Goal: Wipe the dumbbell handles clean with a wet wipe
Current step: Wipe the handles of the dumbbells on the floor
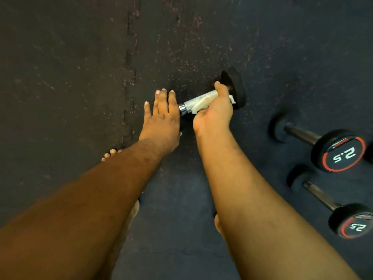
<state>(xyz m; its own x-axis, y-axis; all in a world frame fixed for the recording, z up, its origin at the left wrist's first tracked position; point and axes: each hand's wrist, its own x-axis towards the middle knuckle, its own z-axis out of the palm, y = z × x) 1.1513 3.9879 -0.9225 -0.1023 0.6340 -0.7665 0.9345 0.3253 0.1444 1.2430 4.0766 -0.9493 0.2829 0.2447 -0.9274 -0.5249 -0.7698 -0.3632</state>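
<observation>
Head view. Dumbbell (pixel 232 91) lies on the floor mat (pixel 80 77), centre of frame. Its handle (pixel 190 106) runs from near-left up to far-right; far end plate visible, near end hidden under the left hand (pixel 163 116). Left hand: fingers straight, flat over that near end, steadying. Right hand (pixel 217 110): curled round the far part of the handle, pinching the wipe (pixel 202 105) against the knurling. Bare knurled metal shows only toward the near-left, so the next stroke likely runs that way, toward the left hand. Two more dumbbells (pixel 339 150) lie well apart, right.
</observation>
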